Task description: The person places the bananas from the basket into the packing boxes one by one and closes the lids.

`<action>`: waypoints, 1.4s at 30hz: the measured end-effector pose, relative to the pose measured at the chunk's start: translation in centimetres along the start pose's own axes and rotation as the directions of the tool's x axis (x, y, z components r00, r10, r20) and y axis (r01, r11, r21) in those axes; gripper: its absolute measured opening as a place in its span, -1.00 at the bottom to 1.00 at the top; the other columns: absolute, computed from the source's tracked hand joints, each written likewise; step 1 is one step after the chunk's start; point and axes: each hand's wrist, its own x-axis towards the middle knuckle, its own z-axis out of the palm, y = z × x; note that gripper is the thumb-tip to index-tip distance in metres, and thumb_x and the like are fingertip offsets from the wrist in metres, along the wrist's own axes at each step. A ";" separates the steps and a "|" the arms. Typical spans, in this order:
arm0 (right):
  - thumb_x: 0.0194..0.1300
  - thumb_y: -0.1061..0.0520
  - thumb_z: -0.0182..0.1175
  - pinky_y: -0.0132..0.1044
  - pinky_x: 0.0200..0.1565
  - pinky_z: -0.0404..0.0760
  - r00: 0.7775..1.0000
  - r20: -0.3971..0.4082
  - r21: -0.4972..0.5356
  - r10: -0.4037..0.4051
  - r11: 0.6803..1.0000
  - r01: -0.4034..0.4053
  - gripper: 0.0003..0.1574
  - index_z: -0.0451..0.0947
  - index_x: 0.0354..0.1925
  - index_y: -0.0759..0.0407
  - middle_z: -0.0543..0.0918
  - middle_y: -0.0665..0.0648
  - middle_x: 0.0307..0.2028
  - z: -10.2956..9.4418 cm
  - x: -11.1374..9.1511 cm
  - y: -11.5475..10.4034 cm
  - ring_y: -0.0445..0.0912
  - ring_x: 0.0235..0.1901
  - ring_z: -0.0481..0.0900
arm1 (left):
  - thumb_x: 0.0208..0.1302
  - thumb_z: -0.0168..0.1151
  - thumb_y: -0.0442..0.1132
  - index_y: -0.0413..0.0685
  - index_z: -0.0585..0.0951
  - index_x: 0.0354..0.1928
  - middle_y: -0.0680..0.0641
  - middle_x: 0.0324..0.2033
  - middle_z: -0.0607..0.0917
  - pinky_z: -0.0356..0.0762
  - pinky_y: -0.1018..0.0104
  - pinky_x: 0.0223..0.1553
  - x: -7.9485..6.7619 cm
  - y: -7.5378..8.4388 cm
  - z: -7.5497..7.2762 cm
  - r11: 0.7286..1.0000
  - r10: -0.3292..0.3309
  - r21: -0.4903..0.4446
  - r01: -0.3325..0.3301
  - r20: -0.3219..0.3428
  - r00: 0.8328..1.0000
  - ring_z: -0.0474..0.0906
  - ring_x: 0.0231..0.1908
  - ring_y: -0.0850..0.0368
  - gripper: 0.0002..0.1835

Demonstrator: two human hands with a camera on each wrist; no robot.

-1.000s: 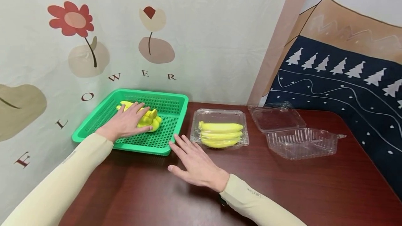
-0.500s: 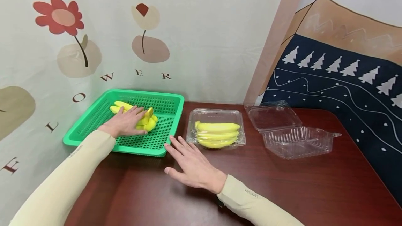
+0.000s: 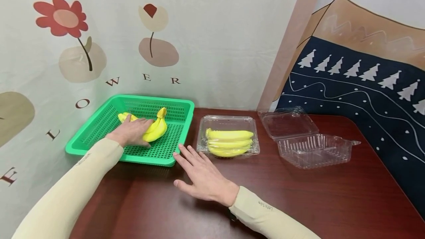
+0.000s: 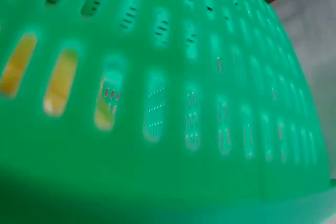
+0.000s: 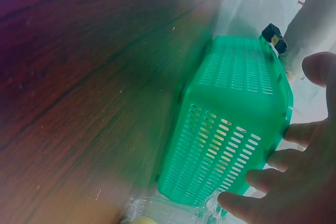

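A bunch of yellow bananas [image 3: 158,129] lies in the green plastic basket [image 3: 190,121] at the left of the table, its stem end tipped up. My left hand [image 3: 131,131] reaches over the basket's near side and grips the bunch; its fingertips are partly hidden among the bananas. The left wrist view shows mostly the slotted basket wall [image 4: 210,124], with yellow behind some slots. My right hand [image 3: 206,178] is spread with straight fingers at the basket's near right corner. In the right wrist view, its fingertips [image 5: 302,134] are at the basket rim.
Right of the basket stands a closed clear plastic box [image 3: 232,121] with bananas [image 3: 230,135] inside. Farther right, another clear box [image 3: 315,152] stands with its lid [image 3: 290,124] raised. A printed cloth [image 3: 225,47] hangs behind the brown table [image 3: 282,194].
The bunch has turned under my left hand, and its stem end has risen. My left fingers have closed in around it. My right hand stays spread by the basket corner; the head view shifted slightly.
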 end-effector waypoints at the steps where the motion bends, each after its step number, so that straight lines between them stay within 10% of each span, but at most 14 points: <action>1: 0.55 -0.35 -0.04 0.17 0.48 0.18 1.000 -0.002 -0.004 0.000 1.000 0.000 -0.08 0.02 0.66 -0.04 -0.19 -0.02 0.66 0.0 0.0 0.0 -0.01 0.62 -0.14 | 0.01 0.60 0.08 -0.28 0.42 0.33 -0.32 0.20 0.62 0.00 -0.61 0.33 0.0 0.1 0.1 1.000 0.003 -0.007 -0.003 0.002 1.000 0.49 0.26 -0.35 -0.06; 8: 0.53 -0.32 0.02 0.19 0.46 0.23 1.000 -0.016 -0.024 -0.015 1.000 0.014 -0.08 0.06 0.65 -0.02 -0.15 0.00 0.66 -0.2 0.1 0.2 0.04 0.62 -0.09 | -0.03 0.55 -0.11 -0.16 0.44 0.01 -0.22 -0.05 0.70 0.21 -0.56 0.25 0.0 0.5 0.4 0.999 0.043 0.014 -0.043 -0.043 0.998 0.63 0.02 -0.31 -0.39; 28: 0.52 -0.33 0.03 0.17 0.51 0.11 0.997 -0.072 -0.009 0.000 1.000 -0.001 -0.06 0.09 0.64 0.00 -0.14 0.03 0.66 -3.7 -3.1 0.7 0.12 0.62 -0.13 | 0.01 0.58 -0.15 -0.32 0.35 0.42 -0.27 0.10 0.69 0.22 -0.48 0.30 -3.2 2.3 -1.9 0.993 0.115 0.037 -0.108 -0.288 0.951 0.60 0.13 -0.29 -0.05; 42: 0.45 -0.24 0.18 0.20 0.51 0.08 0.972 -0.230 -0.083 0.057 0.993 -0.078 -0.07 0.21 0.59 0.08 0.01 0.13 0.64 -8.4 -8.9 3.3 0.10 0.62 -0.14 | -0.11 0.63 -0.19 -0.27 0.38 0.35 -0.19 -0.01 0.69 0.55 -0.19 0.05 -3.9 5.1 -3.5 0.982 0.190 0.066 -0.179 -0.449 0.873 0.63 -0.05 -0.15 -0.05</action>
